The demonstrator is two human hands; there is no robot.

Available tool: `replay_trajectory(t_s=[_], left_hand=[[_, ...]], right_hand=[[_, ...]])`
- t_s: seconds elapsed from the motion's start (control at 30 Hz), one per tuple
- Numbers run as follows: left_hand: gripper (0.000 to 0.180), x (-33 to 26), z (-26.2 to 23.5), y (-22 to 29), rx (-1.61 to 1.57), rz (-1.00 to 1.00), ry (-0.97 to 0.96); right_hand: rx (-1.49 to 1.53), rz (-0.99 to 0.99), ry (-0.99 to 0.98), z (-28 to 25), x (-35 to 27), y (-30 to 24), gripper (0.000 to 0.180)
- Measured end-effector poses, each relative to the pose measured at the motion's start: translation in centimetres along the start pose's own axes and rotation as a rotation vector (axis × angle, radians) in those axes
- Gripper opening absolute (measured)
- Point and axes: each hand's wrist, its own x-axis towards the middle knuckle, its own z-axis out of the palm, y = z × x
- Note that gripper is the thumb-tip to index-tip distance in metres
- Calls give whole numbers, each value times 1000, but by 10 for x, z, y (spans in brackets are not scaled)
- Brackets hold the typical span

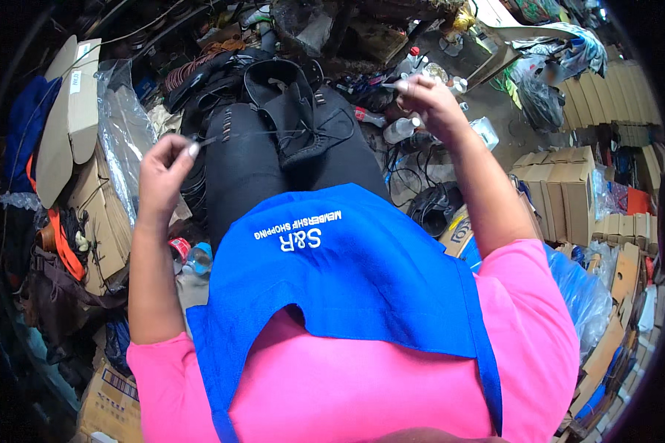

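Note:
On my lap, across the dark trouser legs, rests a black shoe (301,140), its opening toward the far side and loose thread looped about its near end. My left hand (166,170) is raised left of the shoe, thumb and forefinger pinched on a thin thread (255,134) that runs toward the shoe. Up at the far right, my right hand (432,103) is closed too, well apart from the shoe. A small pale tip shows at its fingers; what it belongs to is too blurred to tell.
Plastic bottles (401,130) stand on the floor beyond my right knee. Stacked cardboard (558,188) fills the right side. Large cardboard pieces (77,111) and clear plastic wrap (122,125) lean at the left. Black cords and scraps lie around my legs.

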Motion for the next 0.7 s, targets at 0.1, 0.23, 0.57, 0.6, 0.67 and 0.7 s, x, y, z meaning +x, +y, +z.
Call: replay_trajectory(t_s=[0.1,0.23,0.57,0.6,0.67,0.7], left_hand=[[14,26,45,31,-667,174,-4],[18,21,73,33,-1048,-35,-243],[15,-17,-55,-60,-245,-182,434],[19,-2,-12,-25,12,-64,343],[26,30,40,-5,140,181,10],[33,39,60,4,309,363,-94]], right_hand=[[675,-181,-125,44,22,2,18],[873,-93,-181,75,22,-9,20],[-314,-100,383,-77,-23,26,28],[-370,-113,192,-35,-15,14,29],[-403,-239,-69,20,-5,2,28],[-469,-259,-149,50,-1,-10,24]])
